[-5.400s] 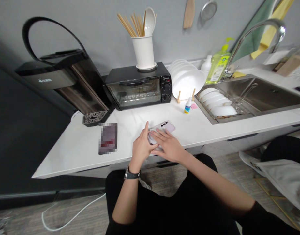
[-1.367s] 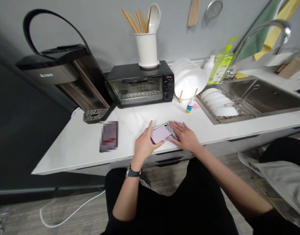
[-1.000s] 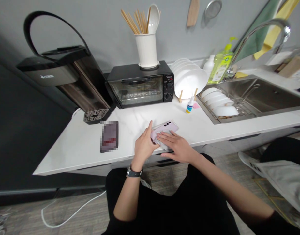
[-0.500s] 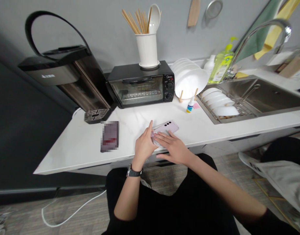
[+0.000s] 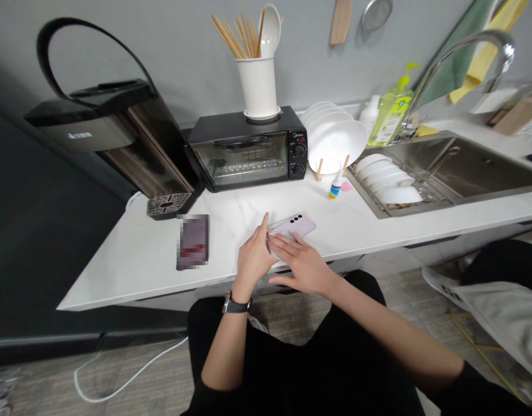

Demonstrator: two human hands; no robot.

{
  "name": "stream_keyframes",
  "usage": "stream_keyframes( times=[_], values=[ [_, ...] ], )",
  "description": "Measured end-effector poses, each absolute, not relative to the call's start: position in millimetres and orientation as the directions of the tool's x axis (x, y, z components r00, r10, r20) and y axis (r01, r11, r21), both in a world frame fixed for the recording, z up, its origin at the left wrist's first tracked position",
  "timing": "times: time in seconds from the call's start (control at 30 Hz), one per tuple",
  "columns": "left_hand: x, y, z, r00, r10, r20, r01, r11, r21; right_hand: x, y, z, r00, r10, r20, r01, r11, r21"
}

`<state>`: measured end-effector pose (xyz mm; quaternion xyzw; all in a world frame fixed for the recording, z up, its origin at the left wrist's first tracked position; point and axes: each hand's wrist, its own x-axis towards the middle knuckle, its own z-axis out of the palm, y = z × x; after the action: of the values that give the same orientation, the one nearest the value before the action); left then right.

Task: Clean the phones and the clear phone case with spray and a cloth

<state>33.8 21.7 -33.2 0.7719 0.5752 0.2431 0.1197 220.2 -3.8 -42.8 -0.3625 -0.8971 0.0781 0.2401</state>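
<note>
Lilac phone (image 5: 307, 225) under right fingers (image 5: 287, 245), left fingers (image 5: 262, 227) alongside

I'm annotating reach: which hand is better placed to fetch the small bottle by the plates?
Probably the right hand: extended over the phone, it lies nearer the small bottle; the left hand is farther left, at the phone's end.

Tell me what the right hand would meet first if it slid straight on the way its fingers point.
The left hand, most likely: the right hand lies over part of the phone, pointing that way. Whether the two hands touch is unclear from this view.
</note>
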Motion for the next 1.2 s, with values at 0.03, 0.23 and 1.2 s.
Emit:
stream_keyframes(
  times=[0.03, 0.23, 1.2],
  values=[
    [34.2, 21.6, -33.3, 0.215, 0.947, 0.239, 0.831, -0.305, 0.464, 228.0, -7.2, -43.2, -0.627, 0.686, 0.369, 0.612, 0.727, -0.311],
    [35.5, 22.1, -36.0, 0.208, 0.941, 0.269, 0.828, -0.315, 0.464, 267.9, 24.5, -48.2, -0.404, 0.838, 0.368, 0.821, 0.509, -0.258],
    [36.1, 21.8, -33.9, 0.203, 0.946, 0.252, 0.831, -0.302, 0.466, 259.4, 27.5, -42.8, -0.458, 0.819, 0.346, 0.781, 0.557, -0.284]
  ],
)
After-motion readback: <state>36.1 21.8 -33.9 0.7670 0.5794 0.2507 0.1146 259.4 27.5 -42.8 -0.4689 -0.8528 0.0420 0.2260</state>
